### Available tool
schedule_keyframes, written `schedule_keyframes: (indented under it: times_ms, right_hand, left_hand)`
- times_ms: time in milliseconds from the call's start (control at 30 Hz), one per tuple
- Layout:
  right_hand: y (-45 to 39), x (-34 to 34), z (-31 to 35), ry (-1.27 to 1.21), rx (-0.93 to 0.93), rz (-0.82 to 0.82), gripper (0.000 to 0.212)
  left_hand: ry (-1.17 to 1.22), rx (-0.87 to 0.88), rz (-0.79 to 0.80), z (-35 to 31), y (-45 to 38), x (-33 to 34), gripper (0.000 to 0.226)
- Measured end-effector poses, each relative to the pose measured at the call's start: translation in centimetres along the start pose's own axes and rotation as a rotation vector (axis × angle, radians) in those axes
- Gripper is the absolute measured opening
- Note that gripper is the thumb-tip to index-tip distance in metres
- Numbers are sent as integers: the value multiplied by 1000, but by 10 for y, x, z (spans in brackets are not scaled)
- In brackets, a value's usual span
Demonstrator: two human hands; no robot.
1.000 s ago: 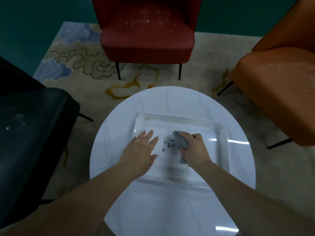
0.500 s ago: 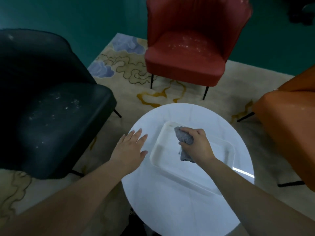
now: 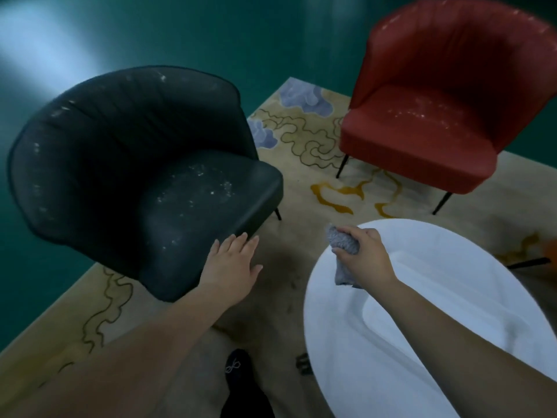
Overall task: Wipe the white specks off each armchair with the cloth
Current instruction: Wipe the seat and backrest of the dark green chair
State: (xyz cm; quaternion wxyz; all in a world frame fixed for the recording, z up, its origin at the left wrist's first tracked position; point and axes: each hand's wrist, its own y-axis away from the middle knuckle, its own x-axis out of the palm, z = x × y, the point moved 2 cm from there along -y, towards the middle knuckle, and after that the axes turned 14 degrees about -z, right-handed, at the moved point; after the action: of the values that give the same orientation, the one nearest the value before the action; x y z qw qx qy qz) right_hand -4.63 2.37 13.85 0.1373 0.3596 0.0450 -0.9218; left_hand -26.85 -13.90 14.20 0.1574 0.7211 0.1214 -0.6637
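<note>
Cloth (image 3: 343,245), grey and bunched, sits in the right hand's (image 3: 366,256) clenched grip above the white table's (image 3: 422,342) edge. The left hand (image 3: 230,265), fingers straight, reaches to the speckled black armchair's (image 3: 144,176) seat front; the red armchair (image 3: 437,116) stands well apart.

Teal floor (image 3: 193,31), patterned beige rug (image 3: 304,164), round white table (image 3: 452,297)

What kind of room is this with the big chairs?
Probably a sitting or lounge area: a dark armchair and a red armchair stand on a patterned rug around a round white table. Nothing shows whether it is a home or a showroom.
</note>
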Motion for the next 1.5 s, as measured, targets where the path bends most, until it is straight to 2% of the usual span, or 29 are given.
schedule_keyframes:
  times_ms: [267, 467, 733, 900, 1167, 1367, 1500]
  right_hand:
    - [-17, 119, 115, -35, -66, 42, 43]
    - [-35, 183, 172, 5, -178, 100, 46]
    - [-75, 263, 202, 77, -288, 225, 49]
    - [-114, 331, 203, 62, -335, 394, 50]
    - [-185, 413, 224, 87, -452, 668, 52]
    - [-198, 479, 222, 80, -488, 898, 56]
    - [-179, 535, 208, 40, -469, 1013, 58]
  left_hand:
    - [9, -137, -6, 149, -4, -10, 66]
    - [49, -255, -23, 223, 2, 1, 67]
    - [92, -475, -28, 278, -13, 42, 65]
    - [96, -626, 13, 303, -39, 75, 65]
    - [209, -972, 53, 336, -74, 114, 65]
    - [335, -1160, -47, 349, -78, 156, 65]
    - [371, -1180, -86, 357, -74, 195, 65]
